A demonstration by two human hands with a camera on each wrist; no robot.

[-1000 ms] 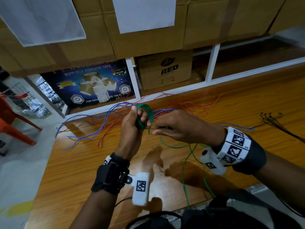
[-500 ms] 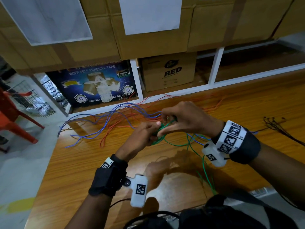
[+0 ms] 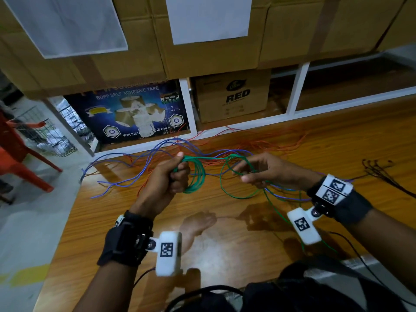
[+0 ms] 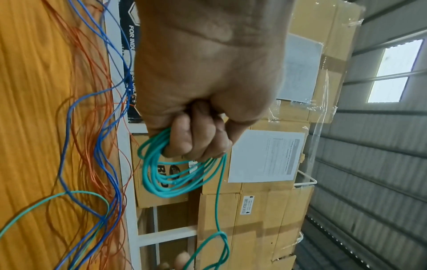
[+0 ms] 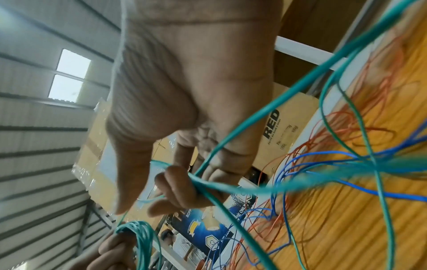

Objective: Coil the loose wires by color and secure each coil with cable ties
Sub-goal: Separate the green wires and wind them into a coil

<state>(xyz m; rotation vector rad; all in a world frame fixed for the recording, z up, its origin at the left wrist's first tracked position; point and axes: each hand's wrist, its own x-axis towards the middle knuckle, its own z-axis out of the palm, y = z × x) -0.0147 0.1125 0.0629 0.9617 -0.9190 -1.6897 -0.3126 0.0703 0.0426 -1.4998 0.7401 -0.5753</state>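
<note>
1. The coil of thin green insulated wire is held above the glossy orange-brown wooden bench, several loops deep, hanging below the left fist. No cable tie is on it.
2. The left hand is clenched around the top of the coil, fingers curled through the loops and the thumb laid on top; the left wrist view confirms the grip.
3. From the coil a free run of the same green wire crosses to the right hand, which pinches it between thumb and fingertips. A large open loop sags below and the tail trails down toward the near bench edge.
4. Loose blue wires and loose thin orange-red wires lie tangled on the bench behind and beneath both hands. A bundle of thin black strands, possibly the cable ties, lies well apart at the right; I cannot tell.
5. Judgement: the green coil is partly wound and unsecured.
6. Risks:
   - The green tail crosses blue strands near the right wrist; pulling it in could drag blue wire into the coil and mix colours.
   - The slack loop could twist or kink as it is laid on.
   - Easing the left grip before tying would let the springy loops fan open.
</note>
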